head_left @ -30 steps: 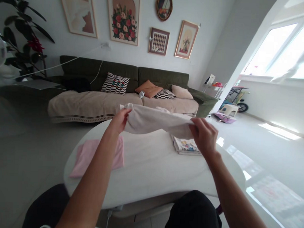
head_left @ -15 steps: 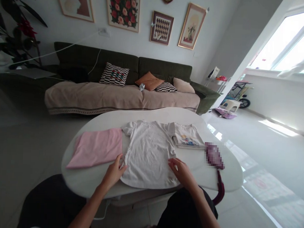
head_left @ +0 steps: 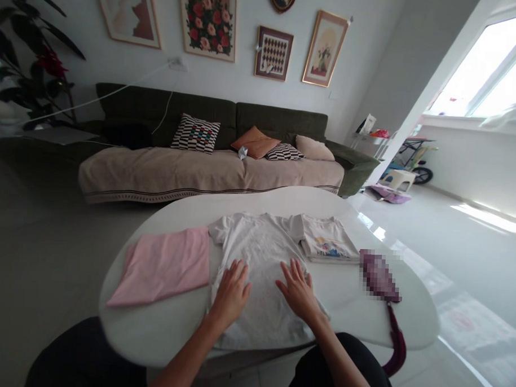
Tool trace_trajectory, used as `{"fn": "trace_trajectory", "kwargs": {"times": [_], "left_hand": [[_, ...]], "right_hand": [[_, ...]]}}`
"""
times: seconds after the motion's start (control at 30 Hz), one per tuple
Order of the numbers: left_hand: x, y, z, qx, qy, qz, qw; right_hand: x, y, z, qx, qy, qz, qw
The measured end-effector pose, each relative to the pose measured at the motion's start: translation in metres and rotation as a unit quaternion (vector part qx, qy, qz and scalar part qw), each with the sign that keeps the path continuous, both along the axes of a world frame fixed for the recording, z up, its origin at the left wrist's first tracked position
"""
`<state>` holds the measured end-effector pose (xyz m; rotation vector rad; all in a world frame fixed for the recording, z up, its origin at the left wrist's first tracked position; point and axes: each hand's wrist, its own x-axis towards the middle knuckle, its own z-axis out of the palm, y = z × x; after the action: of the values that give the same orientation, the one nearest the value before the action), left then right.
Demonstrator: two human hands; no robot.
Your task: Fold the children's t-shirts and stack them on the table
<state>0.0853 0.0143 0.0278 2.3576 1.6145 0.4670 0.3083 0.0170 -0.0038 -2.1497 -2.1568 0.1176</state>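
A white T-shirt [head_left: 262,244] lies spread out on the white table [head_left: 160,339], its neck toward the sofa and its hem at the near edge. My left hand [head_left: 231,291] rests on the left part of the shirt with fingers stretched out. On the right part lies my right hand [head_left: 297,291], palm down and fingers spread. Left of the shirt is a folded pink cloth [head_left: 164,263]. A folded white T-shirt with a colourful print [head_left: 329,238] sits to the right, touching the spread shirt's right sleeve.
A blurred-out purple item [head_left: 379,274] with a dark red tassel [head_left: 395,348] lies at the table's right, the tassel hanging over the edge. Beyond the table stands a green sofa [head_left: 281,118] with cushions and a beige cover [head_left: 191,171]. My knees are below the near edge.
Both hands have moved from the shirt's side edges inward and forward onto its front. Their fingers have gone from curled at the edges to flat and spread.
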Motion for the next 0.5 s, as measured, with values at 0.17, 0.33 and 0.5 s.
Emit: {"fn": "trace_trajectory", "kwargs": {"times": [0.17,0.33,0.5], "left_hand": [[0.012,0.017,-0.037,-0.014,0.019,-0.001,1.000],[0.010,0.014,-0.050,0.012,0.031,0.028,0.999],[0.013,0.017,-0.057,0.029,0.030,0.034,0.999]], "right_hand": [[0.016,0.012,-0.005,-0.038,-0.016,0.023,0.999],[-0.021,0.063,0.013,-0.086,-0.008,0.007,0.996],[-0.103,0.155,0.024,-0.052,0.064,0.111,0.990]]}}
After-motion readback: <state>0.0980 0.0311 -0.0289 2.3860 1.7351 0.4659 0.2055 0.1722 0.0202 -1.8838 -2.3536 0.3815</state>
